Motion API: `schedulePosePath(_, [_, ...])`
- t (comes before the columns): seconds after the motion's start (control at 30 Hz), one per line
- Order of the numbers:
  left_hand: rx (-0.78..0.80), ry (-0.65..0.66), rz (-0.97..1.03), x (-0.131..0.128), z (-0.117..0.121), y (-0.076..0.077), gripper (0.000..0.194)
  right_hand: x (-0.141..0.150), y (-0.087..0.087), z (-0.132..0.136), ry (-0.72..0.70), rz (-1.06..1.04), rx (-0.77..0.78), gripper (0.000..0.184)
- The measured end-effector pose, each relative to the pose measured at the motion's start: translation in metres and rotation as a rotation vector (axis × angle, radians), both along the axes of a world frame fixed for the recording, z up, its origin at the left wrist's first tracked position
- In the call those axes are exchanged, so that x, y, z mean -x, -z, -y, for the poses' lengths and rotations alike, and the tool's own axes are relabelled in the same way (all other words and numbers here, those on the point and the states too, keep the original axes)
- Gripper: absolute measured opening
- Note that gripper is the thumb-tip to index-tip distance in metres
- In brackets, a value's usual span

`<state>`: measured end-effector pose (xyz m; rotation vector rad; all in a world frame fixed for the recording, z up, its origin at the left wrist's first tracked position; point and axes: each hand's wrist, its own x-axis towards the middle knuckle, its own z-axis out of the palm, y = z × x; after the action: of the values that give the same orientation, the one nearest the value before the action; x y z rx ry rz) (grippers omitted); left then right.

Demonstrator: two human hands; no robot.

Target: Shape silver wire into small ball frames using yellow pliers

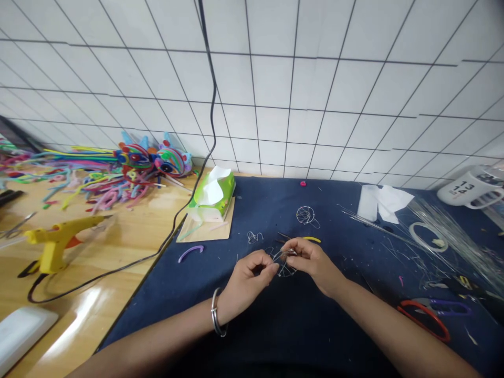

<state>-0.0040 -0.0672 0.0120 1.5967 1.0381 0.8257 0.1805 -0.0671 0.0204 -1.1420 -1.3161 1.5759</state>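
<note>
In the head view, a small wire frame (pixel 286 271) sits between the person's two hands, just above the dark blue cloth (pixel 252 320) on the worktop (pixel 145 231). The left hand (pixel 249 279), with a silver bracelet (pixel 214 313) at its wrist, has thumb and forefinger drawn together at the tips, pinching the frame's left edge. The right hand (pixel 313 262) bends over from the other side, its fingers nearly closed on the upper right edge; those fingers hide part of the wire. The frame's rounded lower rim shows below and between the two sets of fingertips. Beyond the hands, well apart from them, lies a round wire piece (pixel 305 214) crossed by thin strands. A tangle of wire (pixel 255 238) lies near the left hand, and a yellow handle (pixel 312 239) just beyond the right.
</note>
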Motion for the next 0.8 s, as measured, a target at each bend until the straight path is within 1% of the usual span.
schedulePosePath(0.13, [0.004,0.002,0.002,0.003,-0.004,0.000,0.026,-0.003,0.001,-0.004,-0.031,-0.162,0.090,0.018])
schedulePosePath(0.27, [-0.010,-0.001,-0.011,0.005,-0.006,0.002,0.026,-0.003,0.002,-0.008,-0.006,-0.235,0.151,0.018])
schedulePosePath(0.4, [-0.075,-0.017,-0.018,0.006,-0.009,0.002,0.021,-0.003,0.002,-0.010,-0.002,-0.226,0.187,0.017])
schedulePosePath(0.53, [-0.162,-0.025,0.008,0.006,-0.012,0.000,0.016,-0.007,0.001,-0.013,0.047,-0.185,0.174,0.018])
schedulePosePath(0.6, [-0.150,-0.007,0.019,0.006,-0.012,0.000,0.016,-0.010,0.000,-0.014,0.084,-0.165,0.163,0.019])
schedulePosePath(0.73, [-0.077,0.081,0.041,0.005,-0.011,0.000,0.018,-0.014,-0.004,-0.015,0.140,-0.125,0.122,0.018])
schedulePosePath(0.8, [-0.053,0.089,0.036,0.004,-0.009,0.000,0.019,-0.015,-0.006,-0.014,0.151,-0.098,0.088,0.018])
